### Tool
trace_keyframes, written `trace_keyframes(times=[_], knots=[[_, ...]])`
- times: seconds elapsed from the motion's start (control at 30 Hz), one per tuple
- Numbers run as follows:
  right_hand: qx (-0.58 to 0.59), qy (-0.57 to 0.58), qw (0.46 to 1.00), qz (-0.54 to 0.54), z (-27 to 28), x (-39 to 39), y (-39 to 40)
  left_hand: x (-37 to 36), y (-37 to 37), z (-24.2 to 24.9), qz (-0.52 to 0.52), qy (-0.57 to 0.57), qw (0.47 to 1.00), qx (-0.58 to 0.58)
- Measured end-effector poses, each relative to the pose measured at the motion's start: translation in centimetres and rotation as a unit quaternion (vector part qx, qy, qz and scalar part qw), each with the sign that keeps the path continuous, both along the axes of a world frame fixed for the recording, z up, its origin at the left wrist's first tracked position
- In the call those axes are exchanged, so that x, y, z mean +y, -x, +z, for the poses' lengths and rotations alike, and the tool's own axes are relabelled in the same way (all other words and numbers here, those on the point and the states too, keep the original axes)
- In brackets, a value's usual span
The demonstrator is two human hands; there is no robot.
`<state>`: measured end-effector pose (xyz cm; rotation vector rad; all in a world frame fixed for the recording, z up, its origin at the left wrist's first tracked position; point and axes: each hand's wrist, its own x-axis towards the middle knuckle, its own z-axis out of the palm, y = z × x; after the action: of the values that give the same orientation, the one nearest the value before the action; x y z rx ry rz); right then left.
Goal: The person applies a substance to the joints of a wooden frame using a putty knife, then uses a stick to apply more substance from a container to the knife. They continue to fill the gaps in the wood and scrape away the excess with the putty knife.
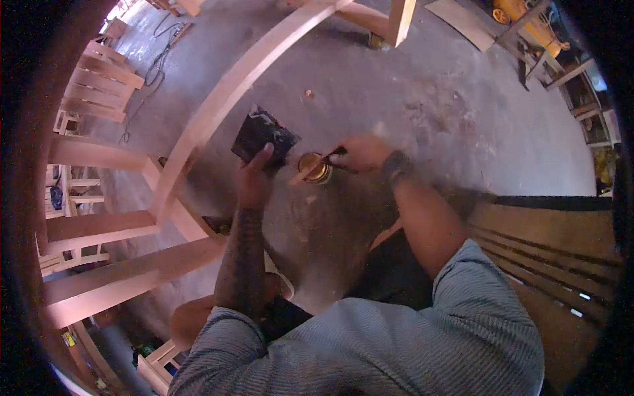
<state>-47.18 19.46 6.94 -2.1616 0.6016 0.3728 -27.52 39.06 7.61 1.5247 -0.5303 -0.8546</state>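
Observation:
A black flat board (252, 132) with pale smears on its face is in my left hand (256, 177), the thumb lying over its near edge. My right hand (366, 153) is closed round the dark handle of a putty knife (306, 173). Its light, flat blade crosses over a small open round tin (323, 175) standing on the floor. Yellowish-brown stuff shows inside the tin. The board is to the left of the tin, a little farther from me.
A bare wooden frame (231, 89) arches over the floor at the left, with slatted wooden pieces (99, 82) behind it. A brown slatted panel (548, 244) lies at the right. Cables (158, 69) trail at the upper left; a yellow machine (528, 30) stands at the far right.

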Motion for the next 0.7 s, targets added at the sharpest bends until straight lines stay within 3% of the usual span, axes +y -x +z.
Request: trace_keyframes(times=[0.13, 0.2, 0.3, 0.43, 0.53, 0.6, 0.7], knots=[[0.122, 0.140, 0.979, 0.085, -4.1, 0.1, -0.1, 1.3, -1.3, -2.8, -0.063, -0.083, 0.991, -0.082], [0.113, 0.121, 0.985, 0.042, -5.2, 0.4, -0.2, 1.9, -1.4, -5.5, -0.141, -0.133, 0.968, -0.159], [0.066, 0.046, 0.997, -0.019, -5.6, 0.3, -0.8, 2.4, -0.6, -9.2, -0.108, -0.016, 0.994, -0.024], [-0.001, -0.181, 0.984, 0.005, -8.0, -1.5, -1.3, 0.8, 0.7, -7.5, -0.037, 0.049, 0.987, 0.150], [-0.111, -0.171, 0.976, -0.074, -10.0, -0.4, -1.2, -1.6, 1.0, -6.8, -0.068, 0.064, 0.980, 0.174], [-0.184, -0.195, 0.956, -0.119, -6.9, 0.5, -0.9, -3.6, 2.7, -1.6, -0.087, -0.009, 0.981, 0.172], [-0.259, -0.203, 0.920, -0.212, -6.9, 0.3, -0.4, -6.4, 3.0, -1.1, -0.149, -0.012, 0.985, 0.084]])
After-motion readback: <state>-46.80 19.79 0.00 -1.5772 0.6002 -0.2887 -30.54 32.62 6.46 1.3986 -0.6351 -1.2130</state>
